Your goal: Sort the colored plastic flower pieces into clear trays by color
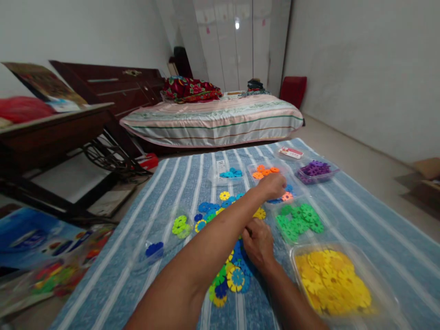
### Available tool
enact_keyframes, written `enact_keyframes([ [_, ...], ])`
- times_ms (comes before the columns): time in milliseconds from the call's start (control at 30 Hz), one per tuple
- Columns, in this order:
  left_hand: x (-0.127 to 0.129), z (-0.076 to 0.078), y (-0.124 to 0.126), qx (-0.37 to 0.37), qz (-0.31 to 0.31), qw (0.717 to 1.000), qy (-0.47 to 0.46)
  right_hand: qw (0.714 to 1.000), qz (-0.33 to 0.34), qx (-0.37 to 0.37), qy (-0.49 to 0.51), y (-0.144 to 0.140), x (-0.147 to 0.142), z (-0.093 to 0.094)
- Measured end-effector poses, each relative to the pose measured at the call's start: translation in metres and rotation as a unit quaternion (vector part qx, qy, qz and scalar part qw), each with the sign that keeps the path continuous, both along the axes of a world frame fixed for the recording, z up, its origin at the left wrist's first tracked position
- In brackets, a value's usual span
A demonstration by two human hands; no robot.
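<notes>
My left hand [273,185] reaches far forward over a clear tray [296,190] that holds a pink disc [287,197] and some blue ones. Its fingers curl downward, and whatever they hold is hidden. My right hand [257,245] rests knuckles up on a mixed pile of flat plastic snowflake discs [232,277] in blue, yellow and green, in the middle of the blue striped cloth [360,215]. Its fingertips are buried among the discs.
Sorted discs lie around the pile: yellow tray [330,279], green [299,220], purple [314,169], orange [264,172], cyan [231,173], lime [180,225], dark blue [154,249]. A mattress [213,119] lies beyond the cloth, and a dark wooden table [51,133] stands at the left.
</notes>
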State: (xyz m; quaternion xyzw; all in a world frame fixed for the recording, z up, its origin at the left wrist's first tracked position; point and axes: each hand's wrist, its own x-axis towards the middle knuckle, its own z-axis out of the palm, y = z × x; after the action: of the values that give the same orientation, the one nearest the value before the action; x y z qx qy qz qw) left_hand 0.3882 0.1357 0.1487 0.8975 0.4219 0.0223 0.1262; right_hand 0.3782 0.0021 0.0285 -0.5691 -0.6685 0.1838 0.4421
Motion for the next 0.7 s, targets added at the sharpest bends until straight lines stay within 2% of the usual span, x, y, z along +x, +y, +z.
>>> enact_keyframes([
  [167, 0.022, -0.017, 0.015, -0.023, -0.04, 0.996, 0.071, 1.0, -0.011, -0.007, 0.006, 0.0, -0.002, -0.002],
  [333, 0.026, -0.021, 0.015, -0.023, -0.047, 0.992, 0.111, 1.0, -0.013, -0.02, 0.014, 0.0, -0.004, -0.003],
  [533, 0.026, -0.024, 0.012, -0.026, -0.05, 0.993, 0.104, 0.999, -0.018, -0.024, 0.014, 0.0, -0.004, 0.001],
  [700, 0.026, -0.029, 0.016, -0.043, -0.027, 0.996, 0.068, 1.0, -0.015, -0.02, 0.016, -0.001, -0.003, 0.002],
])
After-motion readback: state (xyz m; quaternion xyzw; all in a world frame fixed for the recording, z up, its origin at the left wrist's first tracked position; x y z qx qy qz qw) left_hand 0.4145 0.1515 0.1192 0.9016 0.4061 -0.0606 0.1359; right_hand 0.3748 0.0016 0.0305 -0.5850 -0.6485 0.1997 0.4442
